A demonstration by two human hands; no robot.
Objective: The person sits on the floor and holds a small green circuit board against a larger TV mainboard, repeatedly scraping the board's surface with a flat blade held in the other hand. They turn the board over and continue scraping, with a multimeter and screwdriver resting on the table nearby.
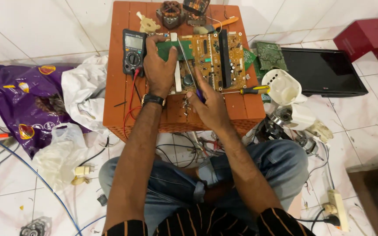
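A brown circuit board [215,59] lies on an orange plastic stool [119,87] in front of me. My left hand [159,65] presses down on the board's left end, over a green board part [171,49]. My right hand [210,107] grips the purple handle of a thin screwdriver [188,65], whose metal shaft runs up and left to the board's top edge. A black multimeter [134,51] sits just left of my left hand, with red and black leads trailing down the stool.
A yellow-handled screwdriver [248,90] lies at the board's lower right. Motor parts [171,13] stand at the stool's far edge. A black flat screen [324,70], a red box [368,37], white appliance parts [285,100], bags [27,100] and cables surround the stool on the tiled floor.
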